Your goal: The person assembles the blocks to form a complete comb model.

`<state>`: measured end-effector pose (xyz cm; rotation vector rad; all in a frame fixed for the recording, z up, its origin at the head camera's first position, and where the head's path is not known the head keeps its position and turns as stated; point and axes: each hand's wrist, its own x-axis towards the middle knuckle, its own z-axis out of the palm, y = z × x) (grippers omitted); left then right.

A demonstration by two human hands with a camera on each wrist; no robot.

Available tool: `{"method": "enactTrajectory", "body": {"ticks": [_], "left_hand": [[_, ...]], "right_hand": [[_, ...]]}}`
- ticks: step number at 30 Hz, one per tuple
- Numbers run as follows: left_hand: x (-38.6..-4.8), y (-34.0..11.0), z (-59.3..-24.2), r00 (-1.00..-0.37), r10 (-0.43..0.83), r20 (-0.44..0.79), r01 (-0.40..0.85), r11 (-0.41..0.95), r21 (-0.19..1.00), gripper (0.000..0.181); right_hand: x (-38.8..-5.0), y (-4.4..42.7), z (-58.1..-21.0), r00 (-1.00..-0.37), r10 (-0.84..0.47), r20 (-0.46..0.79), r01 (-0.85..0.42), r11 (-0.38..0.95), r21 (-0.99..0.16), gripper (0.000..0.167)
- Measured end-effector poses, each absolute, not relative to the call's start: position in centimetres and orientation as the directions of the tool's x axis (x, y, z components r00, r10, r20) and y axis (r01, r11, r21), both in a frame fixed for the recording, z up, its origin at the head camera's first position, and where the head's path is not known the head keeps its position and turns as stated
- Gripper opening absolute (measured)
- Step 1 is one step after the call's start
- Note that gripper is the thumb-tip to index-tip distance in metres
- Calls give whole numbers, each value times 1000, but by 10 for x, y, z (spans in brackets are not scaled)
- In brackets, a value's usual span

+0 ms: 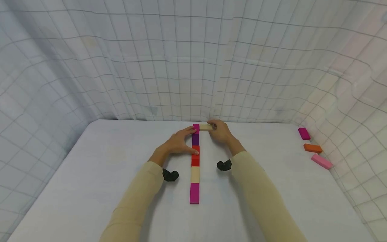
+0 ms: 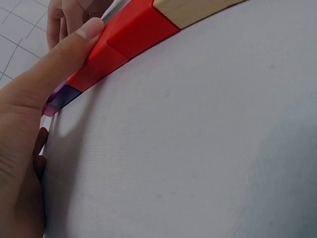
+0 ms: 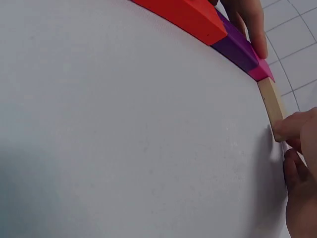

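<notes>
Sheeting, gridded (image 1: 169,60), backs white table (image 1: 81,188); right hand (image 1: 221,132) pinches pale block (image 1: 205,127), left hand (image 1: 176,142) spread.

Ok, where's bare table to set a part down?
Free: table left of the left sleeve, and between the right sleeve and three loose blocks at the right edge. Crowded: far centre, where the left hand touches the block row and the right hand grips a pale block at its far end.
</notes>
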<state>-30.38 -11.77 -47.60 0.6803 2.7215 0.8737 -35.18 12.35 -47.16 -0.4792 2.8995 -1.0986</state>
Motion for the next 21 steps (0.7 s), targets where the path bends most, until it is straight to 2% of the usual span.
{"method": "enactTrajectory", "body": {"ticks": [5, 21], "left_hand": [[-304, -117, -475, -878, 475, -66, 351, 731, 585, 106], [-303, -117, -475, -881, 468, -70, 337, 724, 601, 106]], "right_hand": [[-352, 127, -473, -953, -289, 95, -281, 718, -637, 37], [-354, 124, -470, -945, -302, 124, -316, 750, -581, 35]]}}
